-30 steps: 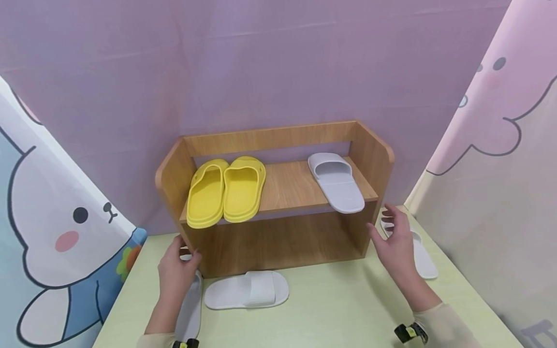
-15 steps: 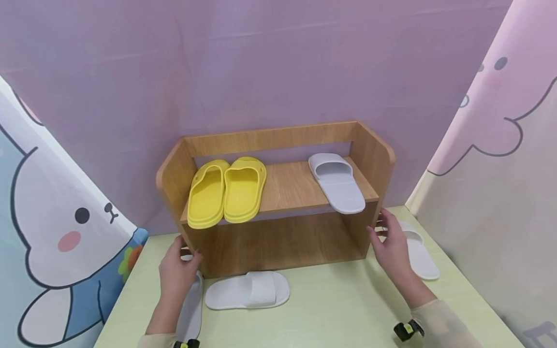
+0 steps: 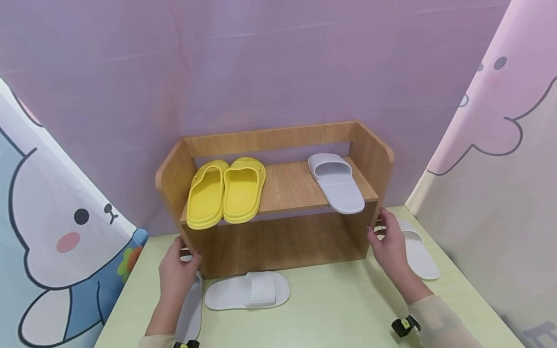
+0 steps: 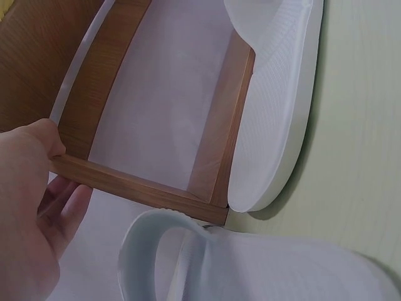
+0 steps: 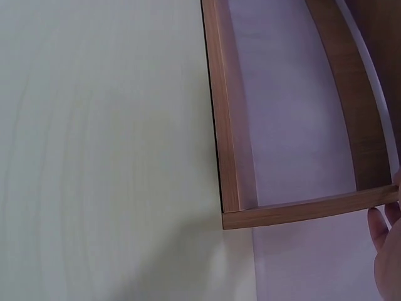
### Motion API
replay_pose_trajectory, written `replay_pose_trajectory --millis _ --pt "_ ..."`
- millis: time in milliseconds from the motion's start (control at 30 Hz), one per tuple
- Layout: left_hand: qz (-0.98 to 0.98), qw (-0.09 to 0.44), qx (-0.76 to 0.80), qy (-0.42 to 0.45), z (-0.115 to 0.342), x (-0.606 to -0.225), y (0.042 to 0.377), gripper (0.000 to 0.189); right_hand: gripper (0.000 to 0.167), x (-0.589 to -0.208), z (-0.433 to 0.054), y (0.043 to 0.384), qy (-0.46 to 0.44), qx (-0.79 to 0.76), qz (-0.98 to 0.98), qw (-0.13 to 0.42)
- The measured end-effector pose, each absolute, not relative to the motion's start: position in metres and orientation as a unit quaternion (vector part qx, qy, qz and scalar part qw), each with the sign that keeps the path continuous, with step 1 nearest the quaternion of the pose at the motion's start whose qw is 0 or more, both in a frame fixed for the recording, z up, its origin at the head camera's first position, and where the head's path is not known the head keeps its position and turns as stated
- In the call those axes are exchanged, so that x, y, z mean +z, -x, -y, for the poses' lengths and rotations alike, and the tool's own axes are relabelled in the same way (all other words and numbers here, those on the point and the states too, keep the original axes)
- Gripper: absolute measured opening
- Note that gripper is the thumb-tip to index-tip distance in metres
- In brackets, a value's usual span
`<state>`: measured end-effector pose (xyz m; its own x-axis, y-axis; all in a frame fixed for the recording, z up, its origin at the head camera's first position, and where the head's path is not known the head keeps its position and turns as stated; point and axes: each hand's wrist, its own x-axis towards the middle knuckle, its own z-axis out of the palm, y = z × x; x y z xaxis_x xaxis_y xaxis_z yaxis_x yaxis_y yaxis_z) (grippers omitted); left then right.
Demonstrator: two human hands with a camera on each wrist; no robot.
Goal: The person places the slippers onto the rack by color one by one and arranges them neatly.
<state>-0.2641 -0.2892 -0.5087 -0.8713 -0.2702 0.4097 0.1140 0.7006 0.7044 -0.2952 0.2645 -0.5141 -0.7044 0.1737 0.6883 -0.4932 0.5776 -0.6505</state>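
Observation:
A small two-tier wooden shoe rack stands against the purple backdrop. My left hand grips the front edge of its left side panel, thumb on the inner side and fingers outside, as the left wrist view also shows. On the opposite side panel, my right hand holds the edge the same way, fingertips curled behind it. Two yellow clogs sit side by side at the left of the upper shelf. A pale grey slide slipper lies at that shelf's right end, its toe strap toward the back.
One white slipper lies sideways before the rack's lower front edge. Another pale slipper is partly hidden under my left hand and forearm. Right of the rack, a white slipper rests on the light green table. Printed cartoon cloths flank both sides.
My right hand has moved left from beside the rack and taken hold of its right side panel. The left hand keeps its grip. Rack and footwear stay where they were.

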Motion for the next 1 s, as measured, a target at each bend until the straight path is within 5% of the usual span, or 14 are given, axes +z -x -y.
replay_pose_trajectory --millis 1000 --pt "0.927 0.175 -0.33 -0.04 0.294 -0.504 0.224 0.063 0.062 -0.515 -0.264 0.294 -0.127 0.469 0.784 0.387"
